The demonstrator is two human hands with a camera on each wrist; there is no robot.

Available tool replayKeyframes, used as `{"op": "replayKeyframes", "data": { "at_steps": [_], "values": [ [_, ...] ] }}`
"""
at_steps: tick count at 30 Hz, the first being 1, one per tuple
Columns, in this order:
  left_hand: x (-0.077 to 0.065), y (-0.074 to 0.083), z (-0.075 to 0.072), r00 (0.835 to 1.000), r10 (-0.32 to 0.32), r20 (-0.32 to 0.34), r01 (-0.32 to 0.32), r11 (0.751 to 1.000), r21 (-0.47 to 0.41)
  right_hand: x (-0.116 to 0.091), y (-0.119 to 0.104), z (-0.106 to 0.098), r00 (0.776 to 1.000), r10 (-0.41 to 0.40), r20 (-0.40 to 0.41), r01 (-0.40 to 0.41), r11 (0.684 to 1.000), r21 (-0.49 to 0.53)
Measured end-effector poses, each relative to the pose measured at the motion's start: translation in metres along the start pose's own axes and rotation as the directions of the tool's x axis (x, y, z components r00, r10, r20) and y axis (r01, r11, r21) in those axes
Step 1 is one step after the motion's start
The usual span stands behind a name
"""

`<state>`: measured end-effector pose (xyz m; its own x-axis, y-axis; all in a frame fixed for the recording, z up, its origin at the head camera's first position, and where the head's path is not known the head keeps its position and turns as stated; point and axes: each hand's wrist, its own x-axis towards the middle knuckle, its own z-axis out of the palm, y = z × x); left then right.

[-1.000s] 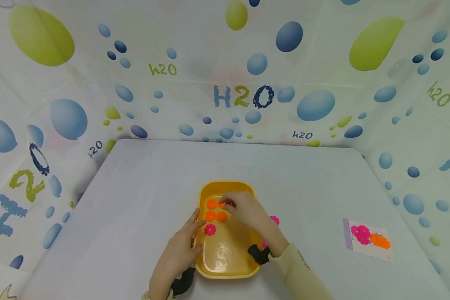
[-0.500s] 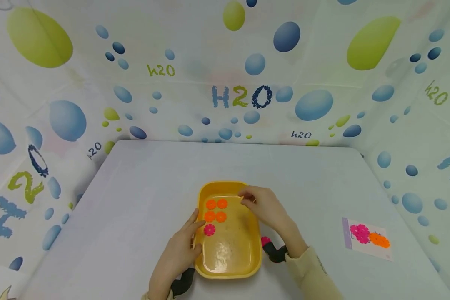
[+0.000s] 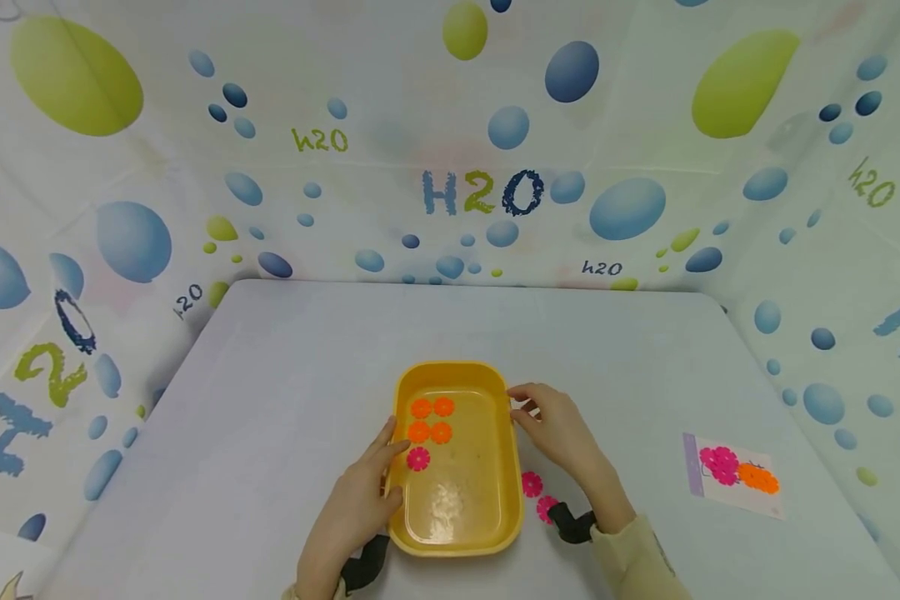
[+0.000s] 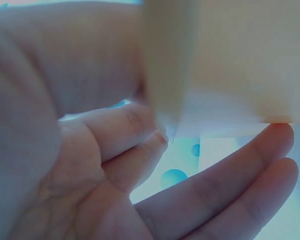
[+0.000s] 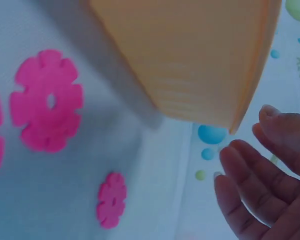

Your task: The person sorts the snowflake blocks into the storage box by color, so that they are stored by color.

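Note:
A yellow tray [image 3: 461, 533] sits in the middle of the table. In its upper left lie several orange flower-shaped pieces [image 3: 419, 432], with one pink flower piece [image 3: 418, 459] below them. My left hand [image 3: 356, 500] grips the tray's left edge, fingers over and beside the rim; the tray wall fills the upper right of the left wrist view. My right hand [image 3: 562, 429] is just outside the upper right rim, holding nothing, fingers loosely bent. In the right wrist view, pink flower pieces [image 5: 46, 101] lie beside the tray wall [image 5: 185, 60], and another pink flower piece [image 5: 111, 200] lies farther along.
A printed card [image 3: 735, 475] with pink and orange flower shapes lies on the right of the white table [image 3: 285, 375]. A patterned cloth [image 3: 390, 150] with coloured spots stands behind and at both sides. Black straps [image 3: 572, 525] cross both wrists.
My right hand has let go of an orange flower piece in the top row and moved right, out of the tray past its rim. The left hand has stayed on the tray's edge.

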<state>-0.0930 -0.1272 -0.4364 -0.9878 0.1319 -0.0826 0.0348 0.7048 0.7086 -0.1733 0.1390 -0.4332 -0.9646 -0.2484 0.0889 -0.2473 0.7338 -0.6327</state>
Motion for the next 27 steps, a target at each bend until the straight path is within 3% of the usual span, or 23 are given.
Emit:
{"op": "replayKeyframes", "data": {
  "at_steps": [7, 14, 27],
  "values": [
    [0.001, 0.000, 0.000, 1.000, -0.003, 0.000, 0.003, 1.000, 0.001, -0.009, 0.017, 0.003, 0.990, 0.128, 0.066, -0.125, 0.991, -0.037],
    [0.001, 0.000, 0.001, 1.000, -0.001, 0.009, 0.001, 1.000, -0.004, -0.017, 0.028, 0.009, 0.974, 0.196, 0.114, -0.188, 0.979, -0.082],
    [0.001, 0.000, 0.000, 1.000, -0.002, 0.009, 0.002, 1.000, -0.003, -0.023, 0.032, 0.015, 0.977, 0.196, 0.085, -0.179, 0.967, -0.181]
  ]
}}
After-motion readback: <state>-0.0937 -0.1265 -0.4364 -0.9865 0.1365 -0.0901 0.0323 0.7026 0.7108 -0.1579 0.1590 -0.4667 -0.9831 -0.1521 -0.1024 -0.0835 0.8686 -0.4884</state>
